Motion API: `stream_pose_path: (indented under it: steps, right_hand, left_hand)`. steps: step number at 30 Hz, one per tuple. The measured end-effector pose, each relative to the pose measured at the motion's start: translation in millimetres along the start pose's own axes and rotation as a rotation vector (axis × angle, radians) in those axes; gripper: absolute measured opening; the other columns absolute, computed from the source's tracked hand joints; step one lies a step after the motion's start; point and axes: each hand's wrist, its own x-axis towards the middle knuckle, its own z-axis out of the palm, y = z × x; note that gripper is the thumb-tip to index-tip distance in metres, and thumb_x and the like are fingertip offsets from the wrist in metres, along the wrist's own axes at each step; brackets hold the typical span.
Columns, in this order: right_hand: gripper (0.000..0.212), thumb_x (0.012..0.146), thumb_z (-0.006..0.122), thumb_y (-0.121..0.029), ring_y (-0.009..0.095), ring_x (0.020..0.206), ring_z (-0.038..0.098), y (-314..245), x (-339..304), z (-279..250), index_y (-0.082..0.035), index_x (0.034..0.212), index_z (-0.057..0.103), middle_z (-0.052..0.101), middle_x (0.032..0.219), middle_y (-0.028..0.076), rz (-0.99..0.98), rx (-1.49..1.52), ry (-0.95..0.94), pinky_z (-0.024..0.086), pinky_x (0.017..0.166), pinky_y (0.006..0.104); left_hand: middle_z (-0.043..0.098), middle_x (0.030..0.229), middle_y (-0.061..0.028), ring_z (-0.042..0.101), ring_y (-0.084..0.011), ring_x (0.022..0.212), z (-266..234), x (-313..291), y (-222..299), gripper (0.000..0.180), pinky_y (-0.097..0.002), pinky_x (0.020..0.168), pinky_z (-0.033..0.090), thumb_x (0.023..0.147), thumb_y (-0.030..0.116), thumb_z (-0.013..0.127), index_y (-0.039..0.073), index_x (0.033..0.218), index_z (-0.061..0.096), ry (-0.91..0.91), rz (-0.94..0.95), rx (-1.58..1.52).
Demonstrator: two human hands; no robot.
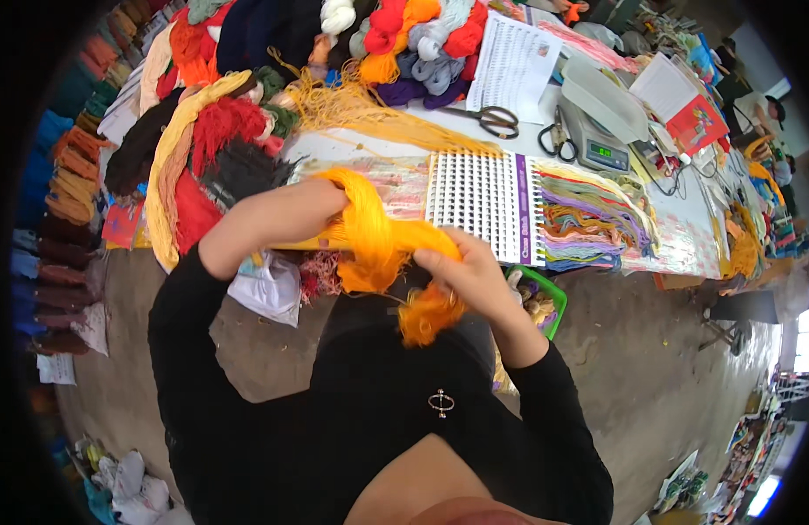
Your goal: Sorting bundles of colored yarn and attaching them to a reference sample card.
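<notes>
A bright orange-yellow skein of yarn (369, 232) stretches between my hands, just off the table's near edge. It loops over my left hand (333, 199), whose fingers are hidden behind the strands. My right hand (464, 273) is closed on the other end, thumb on top, and a loose orange tuft (429, 315) hangs below it. Beyond my hands lies a white perforated card (474, 206) with a purple strip (527, 210) along its right side. Sorted coloured threads (588, 214) fan out to the right of that strip.
Heaped skeins, among them a red one (225, 131), cover the table's left and back. Black-handled scissors (496, 122), a second pair (558, 140) and a digital scale (601, 153) with a clear tub (606, 101) stand at the back. A green basket (558, 302) sits below the edge.
</notes>
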Motion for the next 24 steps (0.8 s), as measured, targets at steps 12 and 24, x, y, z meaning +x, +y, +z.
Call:
stream_pose_path:
  steps: [12, 24]
  right_hand:
    - [0.024, 0.088, 0.056, -0.021, 0.003, 0.043, 0.040, 47, 37, -12, 0.000, 0.098, 0.052, 0.047, 0.060, -0.002, 0.087, 0.270, -0.009, 0.033, 0.041, 0.0167]
    - [0.026, 0.089, 0.054, -0.024, 0.007, 0.058, 0.048, 74, 13, -19, 0.000, 0.098, 0.047, 0.050, 0.074, 0.002, 0.110, 0.209, -0.088, 0.042, 0.050, 0.0203]
  left_hand:
    - [0.061, 0.087, -0.0064, 0.059, -0.0169, 0.090, 82, 20, -5, 0.034, -0.0289, 0.078, 0.045, 0.079, 0.013, 0.065, -0.002, 0.108, 0.054, -0.287, 0.256, -1.098]
    - [0.062, 0.086, -0.0047, 0.058, -0.0106, 0.080, 39, -52, -33, 0.018, -0.0230, 0.070, 0.046, 0.071, 0.002, 0.066, -0.004, 0.088, 0.061, 0.915, 0.112, -1.017]
